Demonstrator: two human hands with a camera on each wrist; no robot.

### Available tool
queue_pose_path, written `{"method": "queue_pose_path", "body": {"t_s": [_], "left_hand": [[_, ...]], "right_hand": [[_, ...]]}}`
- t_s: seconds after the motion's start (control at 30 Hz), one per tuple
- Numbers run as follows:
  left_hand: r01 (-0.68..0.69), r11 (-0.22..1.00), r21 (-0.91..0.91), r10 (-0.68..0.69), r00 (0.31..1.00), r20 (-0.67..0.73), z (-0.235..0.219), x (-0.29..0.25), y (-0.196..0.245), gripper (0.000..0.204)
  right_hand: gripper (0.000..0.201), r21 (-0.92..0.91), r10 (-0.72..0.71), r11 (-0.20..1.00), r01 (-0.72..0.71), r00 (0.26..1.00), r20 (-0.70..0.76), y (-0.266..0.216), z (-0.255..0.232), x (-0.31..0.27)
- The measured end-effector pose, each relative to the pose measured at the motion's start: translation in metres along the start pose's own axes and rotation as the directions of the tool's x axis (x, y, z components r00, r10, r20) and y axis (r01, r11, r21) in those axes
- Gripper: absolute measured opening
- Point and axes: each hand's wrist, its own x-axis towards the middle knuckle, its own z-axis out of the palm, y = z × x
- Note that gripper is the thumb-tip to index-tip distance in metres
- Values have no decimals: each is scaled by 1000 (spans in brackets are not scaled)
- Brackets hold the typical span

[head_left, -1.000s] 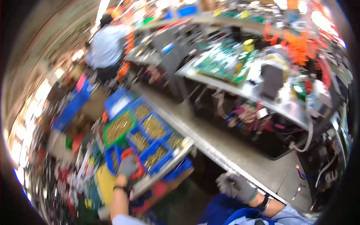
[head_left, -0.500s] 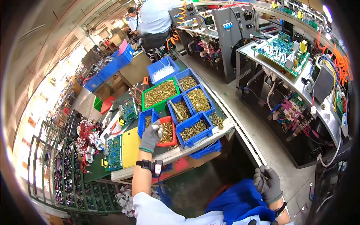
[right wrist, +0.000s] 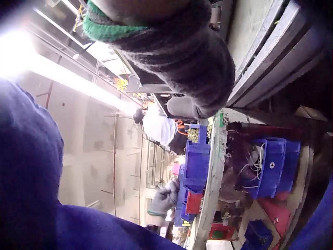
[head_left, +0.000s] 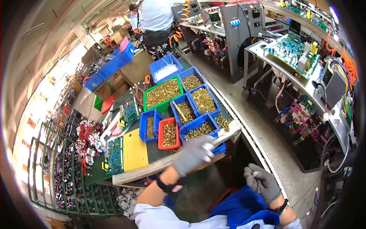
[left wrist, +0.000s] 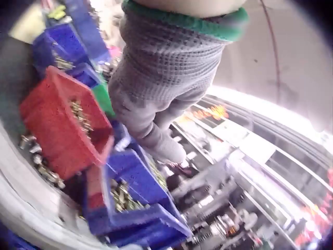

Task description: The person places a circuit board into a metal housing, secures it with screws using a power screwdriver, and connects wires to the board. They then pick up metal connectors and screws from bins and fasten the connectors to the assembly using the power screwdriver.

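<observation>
My left hand (head_left: 195, 154), in a grey knit glove, hangs over the table's front edge with its fingers bent and bunched together. Its fingertips overlap the front blue bin (head_left: 182, 138) in the head view; I cannot tell whether anything is between them. Beside it stands a red bin (head_left: 161, 134) of small brass-coloured fasteners (head_left: 169, 133), also large in the left wrist view. My right hand (head_left: 264, 184), gloved alike, is held near my body above a blue cloth (head_left: 240, 206). Its fingers curl toward the palm, and nothing shows in them.
More blue bins and a green bin (head_left: 146, 100) of brass pieces crowd the table. A yellow sheet (head_left: 136, 150) and green circuit boards (head_left: 114, 152) lie at left. Metal-framed units with wiring (head_left: 297, 122) stand at right across a rail. A person (head_left: 156, 17) stands at the back.
My left hand was over the red bin and has come right and toward me, past the table's front edge. The right hand stays near my body. The earliest view is blurred and turned differently.
</observation>
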Motion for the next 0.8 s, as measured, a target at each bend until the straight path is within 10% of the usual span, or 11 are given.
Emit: {"method": "queue_pose_path", "body": {"t_s": [0.03, 0.07, 0.17, 0.3, 0.4, 0.47, 0.53, 0.6, 0.67, 0.8], "left_hand": [[-421, 627, 655, 480, 872, 101, 29, -3, 0, 28], [-511, 419, 750, 642, 751, 153, 53, -2, -13, 28], [-409, 225, 884, 336, 884, 324, 88, -13, -7, 46], [-386, 114, 916, 252, 903, 349, 93, -12, -7, 48], [-435, 113, 893, 314, 868, 384, 92, -8, -15, 50], [-454, 213, 865, 338, 865, 371, 85, -4, -12, 47], [-481, 302, 823, 372, 854, 363, 71, 6, -3, 45], [-567, 453, 688, 658, 733, 172, 45, 22, 7, 39], [-371, 672, 641, 516, 855, -46, 0, 51, 18, 36], [-177, 826, 535, 483, 711, -512, -146, 143, -8, 40]], "right_hand": [[49, -11, 39, 999, -38, 997, 59, 4, 16, 4], [49, -18, 45, 999, -44, 997, 62, 7, 32, 7], [45, -369, 85, 928, 47, 939, 334, 13, 38, 17], [41, -411, 46, 906, 98, 944, 326, 17, 34, 23], [40, -694, -66, 580, 427, 873, 482, 17, 36, 24], [43, -369, -21, 918, 146, 946, 322, 17, 44, 30], [52, -64, 57, 997, -39, 944, 324, 16, 29, 49], [53, 45, -111, 993, 106, 983, 148, 13, 33, 49], [51, 80, -151, 987, 141, 980, 132, 3, 37, 42], [52, -99, -220, 971, 219, 975, 0, -19, 31, 9]]}}
